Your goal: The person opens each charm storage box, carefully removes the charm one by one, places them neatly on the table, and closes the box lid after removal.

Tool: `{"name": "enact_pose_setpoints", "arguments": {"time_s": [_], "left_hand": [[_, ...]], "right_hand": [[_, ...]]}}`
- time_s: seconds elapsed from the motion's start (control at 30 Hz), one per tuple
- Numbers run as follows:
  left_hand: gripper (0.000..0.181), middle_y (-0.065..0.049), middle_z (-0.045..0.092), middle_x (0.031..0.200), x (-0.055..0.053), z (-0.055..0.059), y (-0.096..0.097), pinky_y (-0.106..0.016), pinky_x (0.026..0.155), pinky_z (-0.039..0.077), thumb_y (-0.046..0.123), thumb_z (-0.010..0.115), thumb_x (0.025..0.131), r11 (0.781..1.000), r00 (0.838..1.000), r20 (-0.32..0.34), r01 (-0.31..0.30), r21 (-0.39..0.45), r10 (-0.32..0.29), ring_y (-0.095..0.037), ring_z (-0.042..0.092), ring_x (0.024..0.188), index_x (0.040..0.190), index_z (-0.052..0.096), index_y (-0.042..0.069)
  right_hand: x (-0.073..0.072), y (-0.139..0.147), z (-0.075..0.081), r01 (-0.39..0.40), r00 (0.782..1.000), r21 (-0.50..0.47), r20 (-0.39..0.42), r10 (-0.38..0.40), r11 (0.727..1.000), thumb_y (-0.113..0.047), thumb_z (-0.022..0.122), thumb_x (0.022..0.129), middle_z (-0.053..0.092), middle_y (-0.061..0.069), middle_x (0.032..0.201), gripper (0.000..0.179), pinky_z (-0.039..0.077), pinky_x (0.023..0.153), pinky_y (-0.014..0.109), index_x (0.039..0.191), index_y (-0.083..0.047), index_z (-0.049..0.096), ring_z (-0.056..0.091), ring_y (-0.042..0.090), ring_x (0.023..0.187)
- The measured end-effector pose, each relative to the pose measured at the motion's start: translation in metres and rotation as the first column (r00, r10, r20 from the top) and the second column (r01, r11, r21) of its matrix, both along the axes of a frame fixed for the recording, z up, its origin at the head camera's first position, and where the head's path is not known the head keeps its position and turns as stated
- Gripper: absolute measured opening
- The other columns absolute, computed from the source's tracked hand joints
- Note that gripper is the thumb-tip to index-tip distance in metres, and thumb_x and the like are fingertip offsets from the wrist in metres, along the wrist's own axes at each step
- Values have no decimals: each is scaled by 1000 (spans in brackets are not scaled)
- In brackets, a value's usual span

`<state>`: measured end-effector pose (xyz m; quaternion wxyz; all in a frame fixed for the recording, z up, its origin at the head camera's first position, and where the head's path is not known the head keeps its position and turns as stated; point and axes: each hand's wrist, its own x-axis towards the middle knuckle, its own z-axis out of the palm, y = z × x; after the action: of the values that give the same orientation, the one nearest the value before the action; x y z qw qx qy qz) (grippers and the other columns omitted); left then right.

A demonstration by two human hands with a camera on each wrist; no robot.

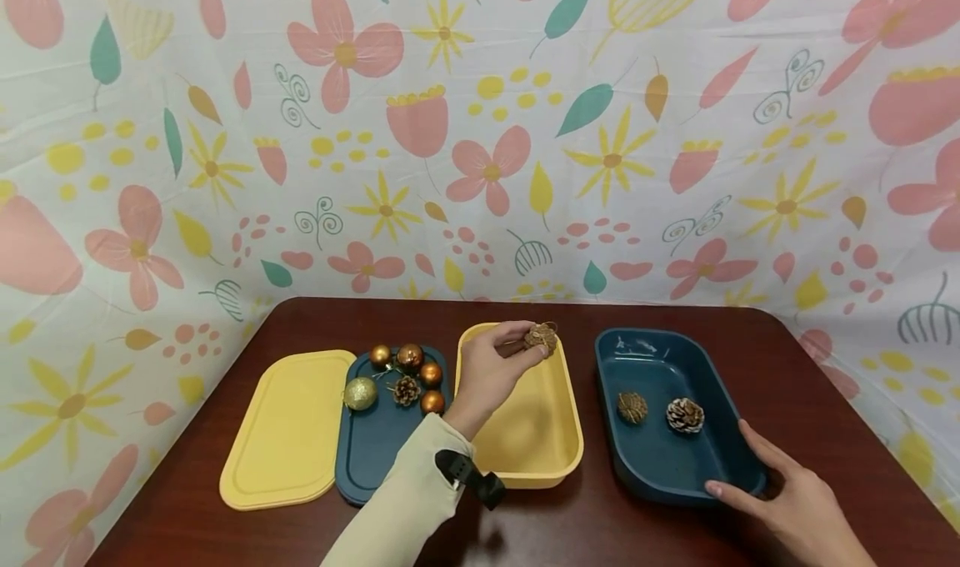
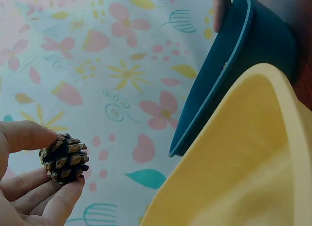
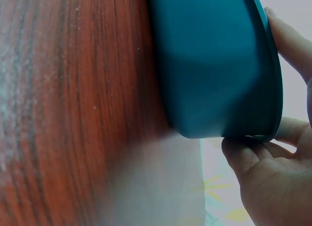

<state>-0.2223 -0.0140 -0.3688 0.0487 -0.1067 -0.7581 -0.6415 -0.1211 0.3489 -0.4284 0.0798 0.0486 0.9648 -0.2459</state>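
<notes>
My left hand (image 1: 491,367) pinches a small brown pine cone (image 1: 541,340) between thumb and fingertips, above the far part of the yellow bin (image 1: 525,477). In the left wrist view the pine cone (image 2: 64,159) shows its open scales, apart from the bin. My right hand (image 1: 795,496) grips the near right corner of the dark blue bin (image 1: 678,490), thumb on the near rim and fingers along the right side. Inside that bin lie a round golden-brown ornament (image 1: 632,408) and a white-tipped pine cone (image 1: 686,415).
Left of the yellow bin lies a blue lid (image 1: 358,467) bearing a gold glitter ball (image 1: 360,393), several copper baubles (image 1: 431,373) and another pine cone (image 1: 407,391). A yellow lid (image 1: 281,434) lies beside it, partly against the blue one. A flowered cloth (image 1: 487,133) hangs behind the table.
</notes>
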Motion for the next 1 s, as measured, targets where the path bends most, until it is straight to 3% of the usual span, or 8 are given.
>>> {"name": "enact_pose_setpoints", "arguments": {"time_s": [0.33,0.63,1.0], "left_hand": [[39,-9,74,120,-1,-11,-31,-34,89,61,25,78,88,997,997,-29,-66,-25,66,-25,73,110,125,71,16],[38,-9,74,119,-5,-17,-69,-38,88,62,23,78,87,983,984,-9,-179,-49,179,-25,72,111,124,72,16],[43,-10,70,128,12,-27,-112,-41,97,58,23,78,87,958,965,11,-257,-127,260,-28,68,120,128,69,13]], "right_hand": [[-1,1,3,1,997,-3,77,-1,1000,-61,62,92,20,48,150,107,54,86,60,160,-2,5,41,65,127],[-2,-1,1,3,994,-7,107,-2,1000,-63,60,92,21,48,150,108,55,85,57,160,-2,2,42,64,126],[-4,-3,-4,27,997,-8,79,-26,1000,-67,62,89,20,49,149,114,55,83,57,160,-4,-1,41,65,124]]}}
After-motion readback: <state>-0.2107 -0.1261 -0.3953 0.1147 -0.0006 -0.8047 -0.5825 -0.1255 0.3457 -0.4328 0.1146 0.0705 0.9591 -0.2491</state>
